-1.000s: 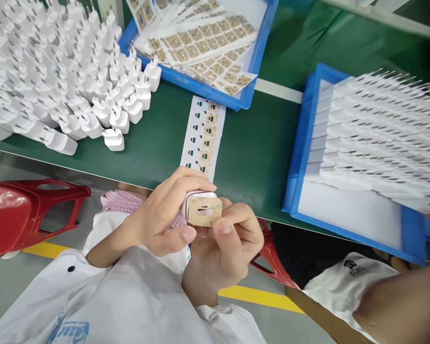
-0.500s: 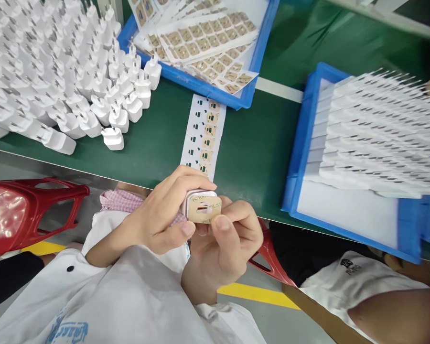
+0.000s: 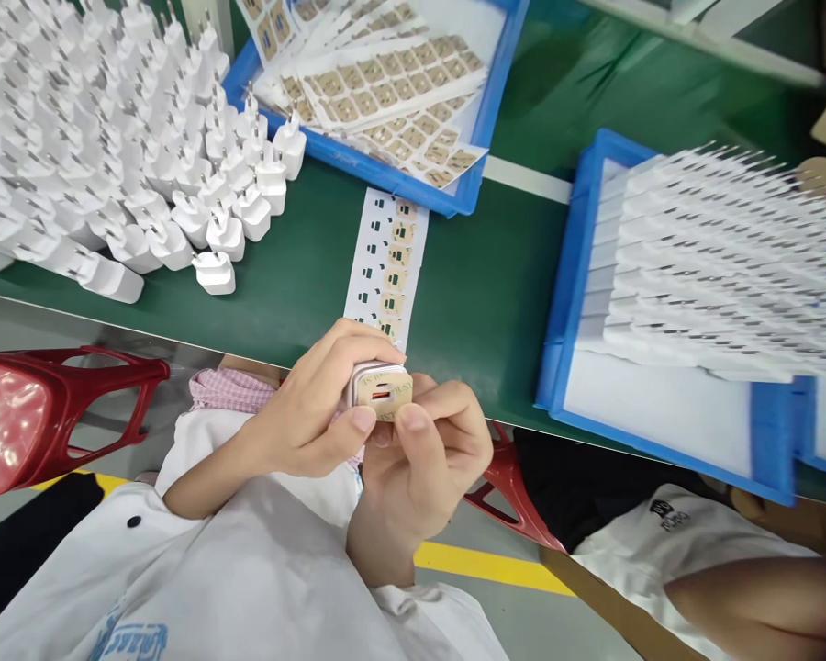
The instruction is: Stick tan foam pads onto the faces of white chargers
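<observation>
My left hand (image 3: pixel 317 395) is closed around a white plug charger (image 3: pixel 351 389), its port end tilted up toward me. A tan adhesive sticker (image 3: pixel 397 384) with printed letters lies over that end, and a port with a red-orange inside shows through its cutout. My right hand (image 3: pixel 437 441) pinches the sticker's right edge between thumb and fingers. Just beyond my hands, a sticker sheet (image 3: pixel 378 252) lies on the green table, with tan pieces in its right column and bare backing at left. The charger's prongs are hidden in my left hand.
Many white chargers (image 3: pixel 172 243) stand prongs-up at left. A blue tray (image 3: pixel 358 161) of sticker sheets is at the back; another blue tray (image 3: pixel 571 312) at right holds rows of chargers. Red stools (image 3: pixel 61 404) stand below the table (image 3: pixel 474 294). A person's arm (image 3: pixel 764 592) is at lower right.
The sticker has shifted left and down flatter onto the charger's end; its cutout now lines up with the port. Both hands keep their hold, and the view has shifted slightly.
</observation>
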Demonstrator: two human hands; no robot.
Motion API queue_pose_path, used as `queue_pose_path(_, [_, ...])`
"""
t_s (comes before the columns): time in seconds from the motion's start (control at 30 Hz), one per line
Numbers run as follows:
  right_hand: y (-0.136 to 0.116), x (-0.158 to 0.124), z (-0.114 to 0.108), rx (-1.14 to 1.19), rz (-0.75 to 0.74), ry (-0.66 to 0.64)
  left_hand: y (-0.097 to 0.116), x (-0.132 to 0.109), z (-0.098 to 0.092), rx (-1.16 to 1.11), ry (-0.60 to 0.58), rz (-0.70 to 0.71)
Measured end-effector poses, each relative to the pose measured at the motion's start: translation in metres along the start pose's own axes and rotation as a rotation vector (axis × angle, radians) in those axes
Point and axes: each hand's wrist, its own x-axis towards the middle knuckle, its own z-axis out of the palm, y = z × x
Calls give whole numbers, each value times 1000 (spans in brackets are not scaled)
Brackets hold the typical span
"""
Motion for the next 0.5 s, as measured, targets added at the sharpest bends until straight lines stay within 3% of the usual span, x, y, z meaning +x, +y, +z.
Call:
queue_pose_path(0.17, [5, -3, -4, -148, -69, 30, -2, 1, 2, 54, 42, 42])
queue_pose_path(0.37, [0, -3, -17, -782, -299, 85, -10, -3, 4, 84, 97, -14])
queue_pose_path(0.5, [-4, 9, -28, -941, -222, 87, -14, -4, 6, 25, 150, -88])
